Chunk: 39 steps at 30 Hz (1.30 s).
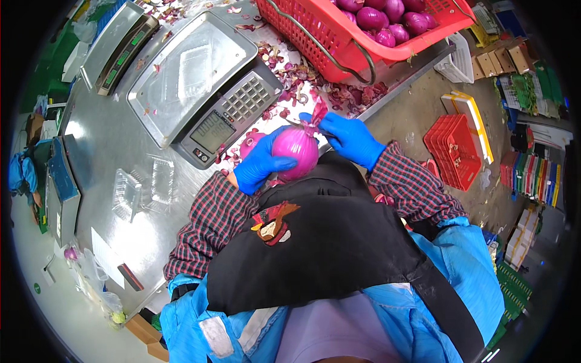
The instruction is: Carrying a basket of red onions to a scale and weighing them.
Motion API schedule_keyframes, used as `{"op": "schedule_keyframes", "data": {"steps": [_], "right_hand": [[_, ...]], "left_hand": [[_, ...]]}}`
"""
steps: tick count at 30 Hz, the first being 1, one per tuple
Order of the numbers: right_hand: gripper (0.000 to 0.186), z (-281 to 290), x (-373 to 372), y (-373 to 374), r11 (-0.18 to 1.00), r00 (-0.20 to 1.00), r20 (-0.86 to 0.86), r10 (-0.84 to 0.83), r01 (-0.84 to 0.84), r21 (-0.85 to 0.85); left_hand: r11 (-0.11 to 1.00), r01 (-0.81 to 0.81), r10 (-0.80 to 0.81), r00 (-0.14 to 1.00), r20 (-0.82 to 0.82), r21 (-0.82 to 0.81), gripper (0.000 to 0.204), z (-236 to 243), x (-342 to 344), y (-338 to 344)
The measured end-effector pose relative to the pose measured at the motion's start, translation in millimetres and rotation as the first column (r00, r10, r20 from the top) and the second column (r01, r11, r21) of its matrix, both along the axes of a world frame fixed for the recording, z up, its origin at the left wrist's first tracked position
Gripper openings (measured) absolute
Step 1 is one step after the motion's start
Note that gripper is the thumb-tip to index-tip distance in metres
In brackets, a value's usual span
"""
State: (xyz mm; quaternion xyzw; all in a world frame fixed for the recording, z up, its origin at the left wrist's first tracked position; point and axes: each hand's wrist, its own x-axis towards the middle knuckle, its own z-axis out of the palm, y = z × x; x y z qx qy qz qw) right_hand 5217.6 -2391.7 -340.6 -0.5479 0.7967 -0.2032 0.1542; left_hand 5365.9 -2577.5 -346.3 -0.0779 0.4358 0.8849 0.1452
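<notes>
A large red onion (295, 151) rests in my blue-gloved left hand (261, 163), its fingers and thumb wrapped round the lower left side. At the onion's neck, my blue-gloved right hand (348, 138) is closed on the loose papery skin (317, 114), which stands up in a twisted tuft. Whether that hand also holds a small tool, I cannot make out. Another red onion (250, 143) shows partly behind my left hand. Scraps of dry onion skin (296, 80) lie scattered over the metal table beyond my hands.
A red basket (315, 37) piled with red onions (387, 21) stands at the table's far right. Left of my hands sits a digital scale (192, 75) with a clear tray on its pan; nearby lie open clear plastic boxes (128, 193). A red crate (451, 151) is on the floor at right.
</notes>
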Motion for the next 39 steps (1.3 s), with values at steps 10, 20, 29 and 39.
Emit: {"op": "schedule_keyframes", "data": {"steps": [10,20,29,39], "right_hand": [[0.041,-18,-15,-2,0.999,0.998,0.059,-0.032,0.032,0.000],[0.069,52,3,-24,0.996,0.997,-0.052,0.062,-0.058,0.075],[0.070,54,14,-46,0.982,0.977,-0.133,0.165,-0.150,0.116],[0.046,31,5,-17,0.967,0.306,0.926,-0.222,0.195,0.167]], "left_hand": [[0.997,0.014,-0.007,0.995,-0.099,0.070,0.090,3,3,-7],[0.875,-0.133,0.161,0.987,-0.021,0.466,0.086,-19,12,-8],[0.847,0.022,0.036,0.994,-0.099,0.531,0.088,-15,15,-4],[0.954,-0.163,0.010,0.857,-0.516,-0.252,0.084,33,-20,-26]]}}
